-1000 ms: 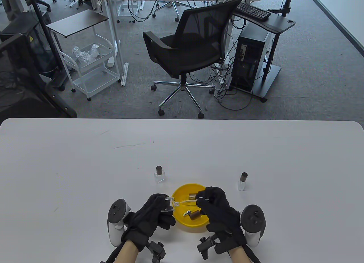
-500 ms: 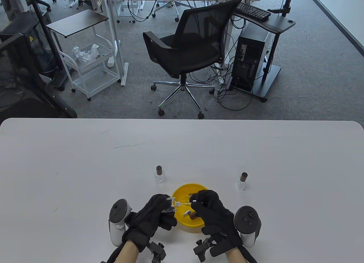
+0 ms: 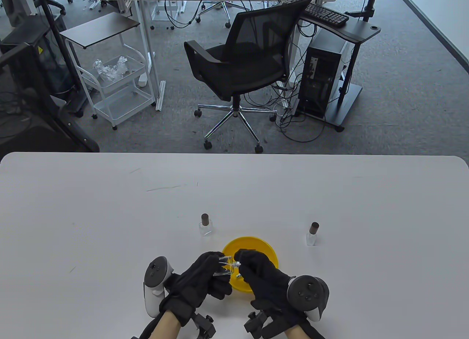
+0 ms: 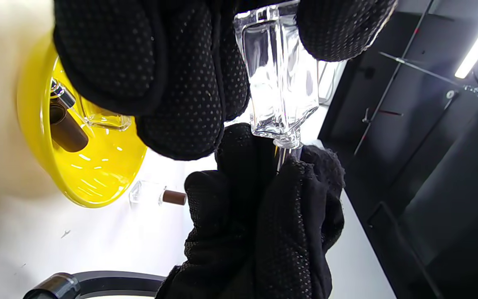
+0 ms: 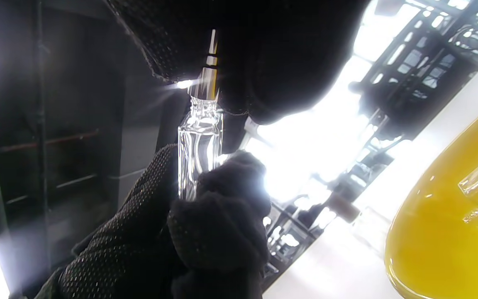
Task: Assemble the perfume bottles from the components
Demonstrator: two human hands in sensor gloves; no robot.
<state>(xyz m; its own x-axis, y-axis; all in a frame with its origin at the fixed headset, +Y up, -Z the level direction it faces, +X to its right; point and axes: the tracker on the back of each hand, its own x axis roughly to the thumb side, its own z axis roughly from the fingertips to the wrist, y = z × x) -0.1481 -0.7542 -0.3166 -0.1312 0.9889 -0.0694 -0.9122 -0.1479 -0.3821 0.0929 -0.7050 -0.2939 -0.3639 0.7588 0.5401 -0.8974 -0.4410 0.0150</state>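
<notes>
Both hands meet just over the yellow bowl (image 3: 269,249) on the desk (image 3: 110,214): the left hand (image 3: 199,280) grips the bottle (image 4: 278,83) steady so the right hand (image 3: 256,271), pinching the sprayer (image 5: 209,79), can seat it in the neck.

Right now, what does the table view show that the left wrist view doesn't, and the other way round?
Only the table view shows both capped bottles, the left capped bottle and the right capped bottle, standing upright beyond the yellow bowl. Only the left wrist view shows a brown cap and a clear bottle lying in the bowl. Both show the left hand holding the glass bottle while the right hand works at its neck.
</notes>
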